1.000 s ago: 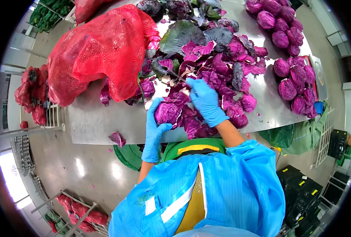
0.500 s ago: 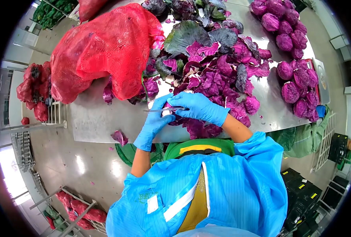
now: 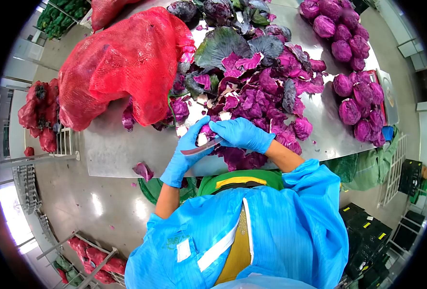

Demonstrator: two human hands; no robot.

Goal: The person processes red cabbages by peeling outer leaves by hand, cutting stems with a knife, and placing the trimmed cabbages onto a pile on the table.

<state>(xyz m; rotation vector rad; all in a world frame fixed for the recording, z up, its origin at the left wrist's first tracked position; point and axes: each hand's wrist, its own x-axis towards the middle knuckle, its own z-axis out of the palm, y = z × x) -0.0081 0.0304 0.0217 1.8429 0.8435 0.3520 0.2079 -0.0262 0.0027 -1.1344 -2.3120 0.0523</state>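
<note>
Both hands wear blue gloves and meet over the near part of the metal table. My left hand is wrapped round a purple cabbage, mostly covered by the fingers; its pale cut stem faces me. My right hand is closed on a knife, whose blade points left across the near side of the cabbage, over my left hand. Just beyond the hands lies a heap of loose purple leaves with pale stem pieces.
A red mesh sack lies at the left of the table. Trimmed cabbages stand in groups along the right side, untrimmed dark ones at the back. A loose leaf lies at the near edge. Black crates stand at lower right.
My right hand has come back from the leaf heap to the cabbage with the knife. My left hand has turned the cabbage, and the blade has since tilted and moved slightly nearer to me.
</note>
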